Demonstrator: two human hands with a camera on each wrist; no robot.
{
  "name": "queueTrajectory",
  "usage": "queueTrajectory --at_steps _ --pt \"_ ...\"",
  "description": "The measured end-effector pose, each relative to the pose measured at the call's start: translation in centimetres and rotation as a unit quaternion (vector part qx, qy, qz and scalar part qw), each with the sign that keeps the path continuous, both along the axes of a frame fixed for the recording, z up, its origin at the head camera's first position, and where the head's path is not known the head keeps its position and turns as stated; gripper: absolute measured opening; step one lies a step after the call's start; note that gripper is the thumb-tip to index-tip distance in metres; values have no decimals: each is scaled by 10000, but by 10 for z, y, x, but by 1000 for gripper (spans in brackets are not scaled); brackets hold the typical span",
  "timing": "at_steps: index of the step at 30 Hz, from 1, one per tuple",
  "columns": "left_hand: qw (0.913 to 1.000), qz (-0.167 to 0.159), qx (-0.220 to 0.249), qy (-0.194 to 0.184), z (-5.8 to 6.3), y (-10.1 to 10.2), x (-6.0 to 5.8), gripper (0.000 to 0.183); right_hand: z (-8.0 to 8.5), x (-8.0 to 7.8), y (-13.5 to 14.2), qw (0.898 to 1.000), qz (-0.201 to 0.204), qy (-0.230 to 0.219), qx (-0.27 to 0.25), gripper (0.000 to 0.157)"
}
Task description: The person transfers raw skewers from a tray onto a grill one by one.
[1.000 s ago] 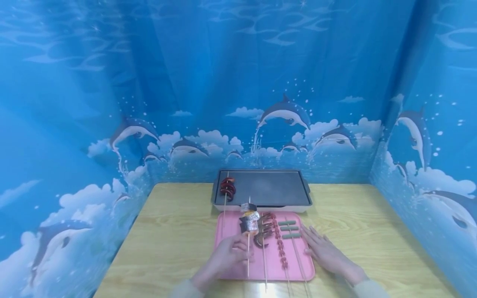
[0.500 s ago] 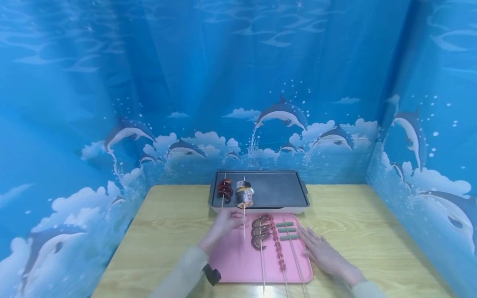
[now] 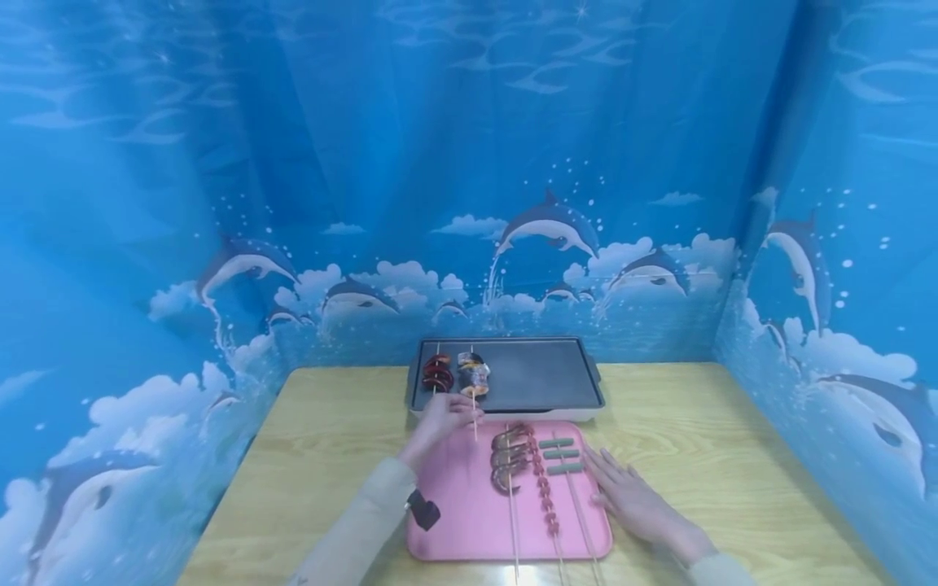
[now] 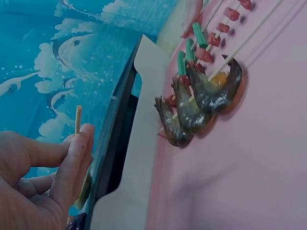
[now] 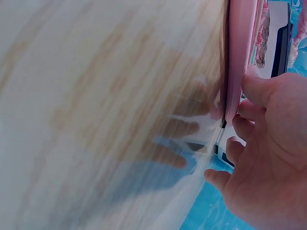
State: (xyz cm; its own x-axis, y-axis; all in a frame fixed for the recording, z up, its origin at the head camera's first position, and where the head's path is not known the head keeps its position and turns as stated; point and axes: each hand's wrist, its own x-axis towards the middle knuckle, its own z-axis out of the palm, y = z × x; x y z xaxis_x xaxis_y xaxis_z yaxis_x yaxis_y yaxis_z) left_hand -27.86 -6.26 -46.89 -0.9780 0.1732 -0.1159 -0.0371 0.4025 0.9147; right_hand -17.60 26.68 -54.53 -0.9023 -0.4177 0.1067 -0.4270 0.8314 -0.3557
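Note:
My left hand (image 3: 445, 415) pinches the bare stick of a skewer between thumb and fingertips. The skewer's silvery, dark-edged fish chunks (image 3: 473, 378) lie over the left part of the dark griddle (image 3: 542, 374), beside a skewer of dark red curled pieces (image 3: 437, 374). In the left wrist view the stick's end (image 4: 78, 119) sticks out past the fingertips. My right hand (image 3: 632, 500) rests at the right edge of the pink tray (image 3: 454, 521), fingers extended. The right wrist view has its thumb (image 5: 259, 88) against the tray's side.
On the tray lie a shrimp skewer (image 3: 507, 460), a skewer of small red pieces (image 3: 543, 488) and one with green sticks (image 3: 560, 454). Their handles jut over the tray's front edge. A blue dolphin-print curtain (image 3: 469, 203) stands behind the wooden table (image 3: 330, 456).
My left hand has carried the fish skewer from above the tray forward and slightly left onto the griddle, still pinching its stick. The right hand has stayed at the tray's edge.

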Motion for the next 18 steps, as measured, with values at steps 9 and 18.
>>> queueTrajectory --at_steps 9,18 --pt "9996 292 -45 7 -13 -3 -3 25 -6 -2 3 9998 -54 -175 87 57" --pt "9980 566 -285 35 -17 -4 2 20 -2 -2 1 9996 -73 -223 155 57"
